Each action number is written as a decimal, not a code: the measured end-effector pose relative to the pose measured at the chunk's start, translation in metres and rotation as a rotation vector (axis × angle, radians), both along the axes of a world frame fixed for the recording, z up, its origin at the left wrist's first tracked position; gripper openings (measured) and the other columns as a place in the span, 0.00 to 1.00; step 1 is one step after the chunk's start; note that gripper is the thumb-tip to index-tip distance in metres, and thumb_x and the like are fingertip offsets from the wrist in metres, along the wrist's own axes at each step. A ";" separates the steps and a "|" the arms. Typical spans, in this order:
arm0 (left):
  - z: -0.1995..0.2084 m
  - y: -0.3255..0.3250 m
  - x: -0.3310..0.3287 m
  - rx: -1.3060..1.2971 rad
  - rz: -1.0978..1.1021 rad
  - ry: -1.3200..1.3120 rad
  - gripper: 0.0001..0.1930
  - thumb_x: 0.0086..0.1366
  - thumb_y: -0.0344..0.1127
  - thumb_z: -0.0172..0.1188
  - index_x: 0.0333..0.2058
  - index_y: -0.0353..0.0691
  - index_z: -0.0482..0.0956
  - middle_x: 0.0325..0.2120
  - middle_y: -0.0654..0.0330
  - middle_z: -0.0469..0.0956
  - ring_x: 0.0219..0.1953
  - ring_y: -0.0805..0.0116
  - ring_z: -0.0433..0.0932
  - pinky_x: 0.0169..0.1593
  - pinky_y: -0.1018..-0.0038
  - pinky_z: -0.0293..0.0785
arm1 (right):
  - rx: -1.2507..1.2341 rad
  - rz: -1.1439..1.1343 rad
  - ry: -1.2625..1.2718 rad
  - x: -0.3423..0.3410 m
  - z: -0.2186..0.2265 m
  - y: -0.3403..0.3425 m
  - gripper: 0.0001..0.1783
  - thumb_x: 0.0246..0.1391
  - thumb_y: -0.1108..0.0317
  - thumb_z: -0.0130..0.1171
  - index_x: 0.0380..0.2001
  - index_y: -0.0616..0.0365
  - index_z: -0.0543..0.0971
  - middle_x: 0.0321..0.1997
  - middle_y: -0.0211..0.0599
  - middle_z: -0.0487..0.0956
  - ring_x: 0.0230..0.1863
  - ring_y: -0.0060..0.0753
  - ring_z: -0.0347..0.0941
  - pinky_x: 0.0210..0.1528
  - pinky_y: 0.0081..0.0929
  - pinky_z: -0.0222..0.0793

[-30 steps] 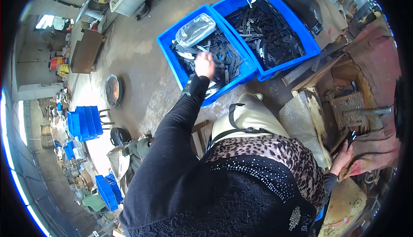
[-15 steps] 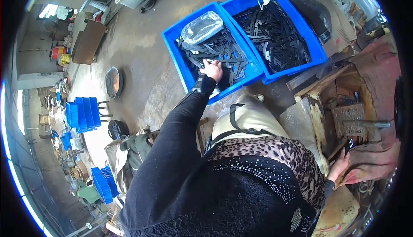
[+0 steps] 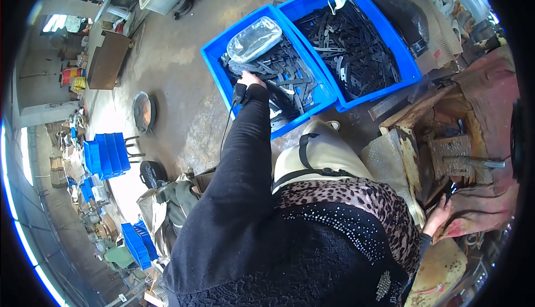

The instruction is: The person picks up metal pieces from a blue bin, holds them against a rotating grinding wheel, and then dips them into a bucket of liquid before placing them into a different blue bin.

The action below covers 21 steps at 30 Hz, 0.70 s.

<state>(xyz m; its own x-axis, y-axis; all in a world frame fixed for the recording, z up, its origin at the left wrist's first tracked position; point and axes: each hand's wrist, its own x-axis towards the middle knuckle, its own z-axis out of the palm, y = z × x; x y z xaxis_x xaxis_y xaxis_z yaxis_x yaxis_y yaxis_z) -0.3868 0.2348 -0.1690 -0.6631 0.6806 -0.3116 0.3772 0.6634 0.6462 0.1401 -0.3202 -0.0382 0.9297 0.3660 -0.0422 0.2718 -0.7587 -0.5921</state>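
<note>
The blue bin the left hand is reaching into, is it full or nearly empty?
Fairly full. The blue bin holds a heap of dark flat metal pieces across its floor, with a clear plastic bag lying on top. The left hand rests among them.

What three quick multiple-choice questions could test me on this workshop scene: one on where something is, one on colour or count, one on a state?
1. Where is the left hand?
A. in the nearer blue crate of flat dark metal parts
B. on the floor
C. on the knee

2. How many blue crates stand side by side ahead?
A. one
B. two
C. four

3. What lies on the parts in the nearer crate?
A. a hammer
B. a clear plastic bag
C. a red cloth

Answers: A, the hand reaches among the parts; B, the farther crate adjoins it; B, the bag rests on top.
</note>
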 end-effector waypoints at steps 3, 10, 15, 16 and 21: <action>0.008 0.003 0.007 -0.058 -0.128 0.032 0.21 0.72 0.47 0.43 0.46 0.37 0.80 0.44 0.49 0.81 0.47 0.56 0.79 0.51 0.64 0.73 | -0.019 -0.011 0.030 -0.001 0.003 0.000 0.21 0.64 0.58 0.54 0.48 0.69 0.75 0.40 0.42 0.80 0.38 0.32 0.70 0.48 0.27 0.65; 0.021 0.005 0.023 -0.090 -0.213 0.065 0.22 0.73 0.46 0.42 0.53 0.39 0.75 0.49 0.48 0.79 0.51 0.52 0.78 0.54 0.64 0.73 | -0.082 -0.006 -0.056 -0.004 0.004 0.003 0.22 0.64 0.57 0.54 0.48 0.68 0.75 0.40 0.43 0.80 0.39 0.32 0.70 0.48 0.27 0.65; -0.014 -0.008 0.022 0.160 0.044 -0.183 0.16 0.67 0.40 0.57 0.39 0.29 0.77 0.32 0.51 0.81 0.33 0.60 0.80 0.37 0.64 0.76 | -0.065 -0.023 -0.036 -0.006 0.006 0.004 0.23 0.64 0.56 0.54 0.49 0.68 0.75 0.42 0.45 0.80 0.40 0.35 0.71 0.49 0.29 0.66; -0.020 -0.010 0.018 0.240 0.163 -0.419 0.11 0.66 0.38 0.59 0.35 0.34 0.75 0.27 0.56 0.77 0.27 0.64 0.76 0.31 0.67 0.71 | -0.089 -0.007 -0.082 -0.007 0.006 0.004 0.23 0.64 0.56 0.54 0.49 0.68 0.75 0.42 0.46 0.80 0.40 0.35 0.72 0.49 0.29 0.66; -0.021 -0.020 -0.002 0.322 0.399 -0.874 0.09 0.64 0.37 0.61 0.30 0.41 0.73 0.19 0.63 0.70 0.19 0.70 0.68 0.24 0.70 0.64 | -0.056 0.002 -0.021 -0.010 0.009 0.007 0.23 0.64 0.56 0.54 0.49 0.68 0.75 0.42 0.45 0.80 0.40 0.35 0.71 0.49 0.29 0.65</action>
